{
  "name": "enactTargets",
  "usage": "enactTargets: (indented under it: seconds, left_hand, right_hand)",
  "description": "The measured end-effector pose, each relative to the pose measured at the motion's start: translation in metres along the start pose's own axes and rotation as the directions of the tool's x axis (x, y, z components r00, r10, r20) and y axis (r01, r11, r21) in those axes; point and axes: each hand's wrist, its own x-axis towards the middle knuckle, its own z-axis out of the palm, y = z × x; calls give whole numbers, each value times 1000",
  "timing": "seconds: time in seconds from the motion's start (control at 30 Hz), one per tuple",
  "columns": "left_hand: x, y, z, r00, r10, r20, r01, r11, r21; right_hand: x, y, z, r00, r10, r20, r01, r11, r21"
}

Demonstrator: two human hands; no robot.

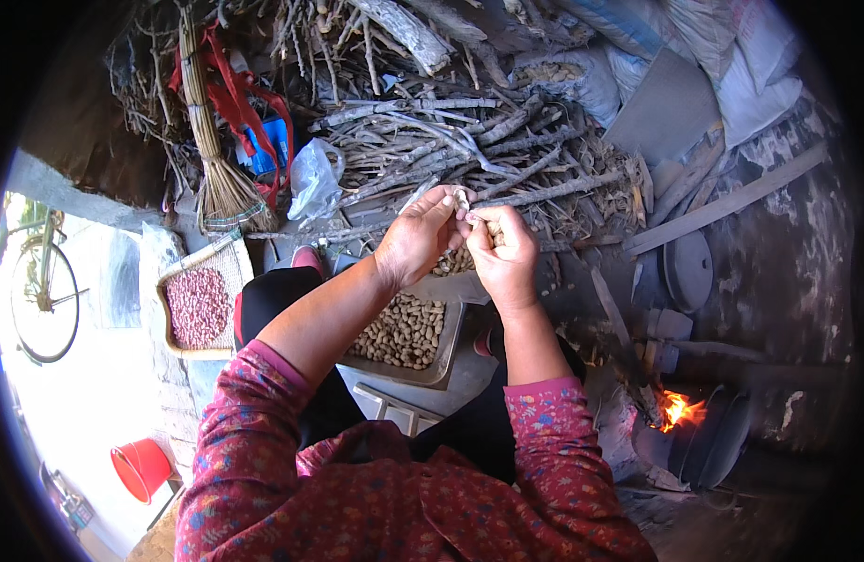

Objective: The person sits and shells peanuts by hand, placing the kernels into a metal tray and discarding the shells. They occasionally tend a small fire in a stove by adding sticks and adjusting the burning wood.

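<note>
My left hand (421, 232) holds a pale, opened peanut shell (461, 199) between thumb and fingers. Close beside it, my right hand (503, 249) pinches a small pinkish peanut kernel (472, 218) at the fingertips, with pale shell showing inside its curled fingers. Below the hands, a rectangular metal tray (451, 337) holds unshelled peanuts (401, 331). More unshelled peanuts (454, 263) lie just beyond it, partly hidden by my hands. To the left, a woven basket (241, 263) contains shelled pink-red peanut kernels (197, 308).
A fire (679, 411) burns at the lower right beside a dark round pot. Dry branches (432, 151) are heaped ahead, near a straw broom (210, 140) and a clear plastic bag (315, 180). A red bucket (141, 469) stands lower left; a wooden frame (396, 404) lies below the tray.
</note>
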Motion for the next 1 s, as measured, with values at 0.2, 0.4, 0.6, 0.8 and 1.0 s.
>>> enactTargets:
  seconds: [0.2,0.4,0.6,0.8,1.0]
  left_hand:
    - [3,-5,-12,999,-12,33,13,999,-34]
    - [-1,-2,-8,993,-67,-92,66,998,-16]
    - [-9,0,-11,970,-163,-178,186,974,125]
    - [-8,-2,-38,960,-186,-208,272,783,560]
    - [-16,6,-36,993,-113,-37,65,256,965]
  right_hand:
    - [2,-12,-3,977,-169,126,202,924,-325]
    - [1,-14,-4,967,-122,223,187,934,-303]
    - [-6,-6,-9,970,43,239,4,981,-193]
    - [-11,1,-17,878,373,301,-361,928,-96]
    - [-20,22,-21,869,379,319,-262,898,-353]
